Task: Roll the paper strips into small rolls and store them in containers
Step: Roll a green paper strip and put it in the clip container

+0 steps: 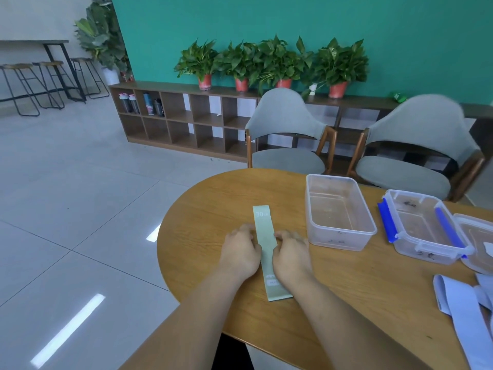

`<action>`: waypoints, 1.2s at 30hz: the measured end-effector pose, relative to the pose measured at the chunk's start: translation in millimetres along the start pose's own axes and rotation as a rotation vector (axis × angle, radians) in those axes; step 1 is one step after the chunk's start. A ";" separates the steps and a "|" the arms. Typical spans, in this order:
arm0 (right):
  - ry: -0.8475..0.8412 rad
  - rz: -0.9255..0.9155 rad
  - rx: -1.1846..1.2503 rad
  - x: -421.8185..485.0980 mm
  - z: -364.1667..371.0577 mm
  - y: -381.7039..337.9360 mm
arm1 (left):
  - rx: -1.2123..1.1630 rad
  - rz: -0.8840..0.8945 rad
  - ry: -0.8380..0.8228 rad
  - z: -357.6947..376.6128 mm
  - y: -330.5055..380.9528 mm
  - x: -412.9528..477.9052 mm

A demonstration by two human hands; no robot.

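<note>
Two bare hands lay palm-down on a round wooden table [200, 236], one on either side of a single pale green strip [264, 222]. The strip lay flat and unrolled, running from the near edge of the table away towards the far side, with "30" printed in white at its far end and small white markings close to its near end. The left hand [241, 252] touched its left edge and the right hand [290, 256] its right edge. Both sets of fingers were bent inward at the strip, too blurred for me to tell whether they pinched it or merely pressed. Just right of the strip stood an open clear plastic container [344, 240]. Farther right sat a lidded box with blue clips [416, 206], and near it a heap of pale blue strips [458, 303].
</note>
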State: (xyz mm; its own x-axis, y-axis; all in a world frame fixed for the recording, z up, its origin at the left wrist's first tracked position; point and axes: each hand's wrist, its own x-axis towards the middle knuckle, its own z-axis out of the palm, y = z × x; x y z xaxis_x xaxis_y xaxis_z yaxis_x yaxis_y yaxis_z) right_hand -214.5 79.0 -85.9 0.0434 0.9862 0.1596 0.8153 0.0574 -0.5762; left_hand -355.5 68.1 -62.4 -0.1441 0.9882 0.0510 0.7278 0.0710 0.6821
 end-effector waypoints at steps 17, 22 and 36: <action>-0.047 -0.329 0.033 -67.8 -28.0 54.9 | 0.178 0.583 -0.057 -6.1 -26.4 -91.8; -0.007 -0.334 0.024 -71.7 -25.7 52.4 | 0.169 0.674 0.007 3.9 -28.4 -102.2; 0.061 -0.411 0.072 -77.2 -30.8 53.0 | 0.033 0.560 0.105 6.0 -37.0 -81.6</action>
State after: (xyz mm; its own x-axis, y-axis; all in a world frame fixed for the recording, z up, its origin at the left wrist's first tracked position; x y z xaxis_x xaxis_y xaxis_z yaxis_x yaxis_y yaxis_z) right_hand -156.8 1.2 -104.1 -0.2415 0.8679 0.4341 0.7295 0.4574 -0.5086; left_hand -366.7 -14.3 -96.2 0.2053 0.8576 0.4716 0.7327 -0.4542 0.5069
